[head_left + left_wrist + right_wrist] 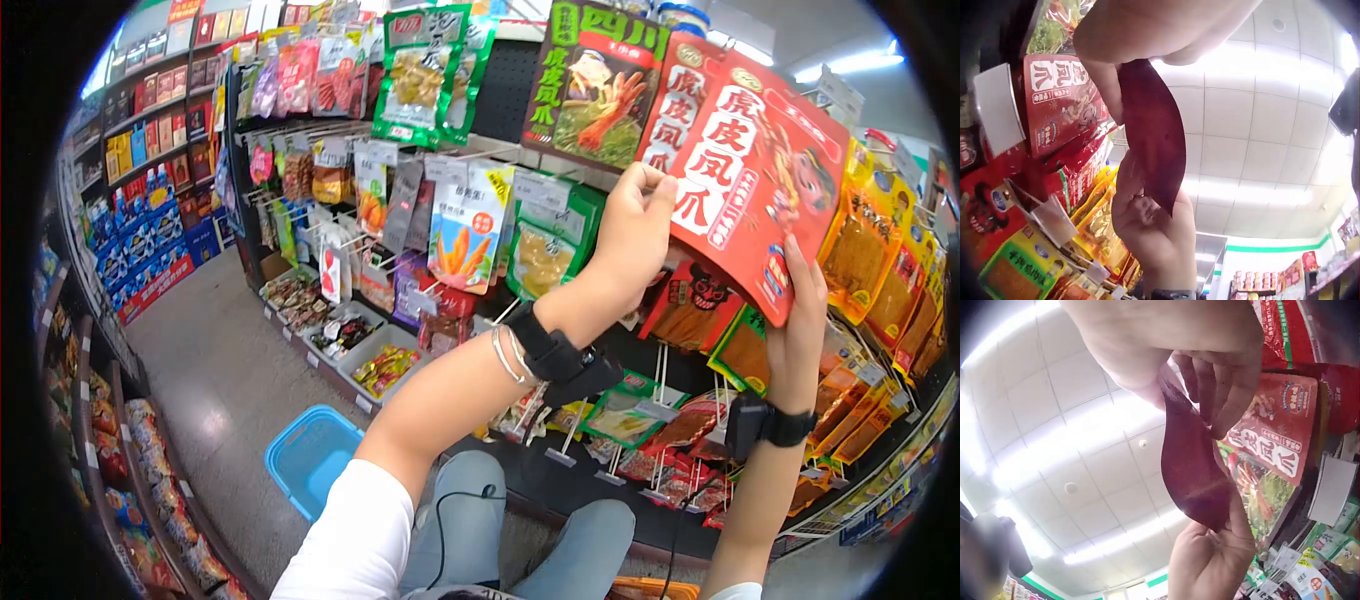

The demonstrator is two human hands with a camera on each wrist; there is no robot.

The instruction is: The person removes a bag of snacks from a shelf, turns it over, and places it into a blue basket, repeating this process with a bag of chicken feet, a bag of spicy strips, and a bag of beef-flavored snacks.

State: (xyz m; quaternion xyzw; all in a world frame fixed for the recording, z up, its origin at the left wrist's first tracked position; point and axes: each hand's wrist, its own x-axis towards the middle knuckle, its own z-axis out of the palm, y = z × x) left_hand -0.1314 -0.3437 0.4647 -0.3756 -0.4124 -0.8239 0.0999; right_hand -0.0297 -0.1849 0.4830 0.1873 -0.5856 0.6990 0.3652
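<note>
A red snack bag with large white characters is held tilted in front of the shelf by both hands. My left hand pinches its left edge. At the lower right edge, my right hand grips it. In the left wrist view the bag's dark red back bows outward between the two hands. The right wrist view shows the right hand's fingers bent at the bag's edge. Just behind hang a matching red bag and a green-and-brown bag picturing chicken feet.
Pegs on the rack carry green bags, a white-and-blue bag and yellow bags. Bins of wrapped snacks line the lower shelf. A blue basket stands on the floor at left, near a second shelf.
</note>
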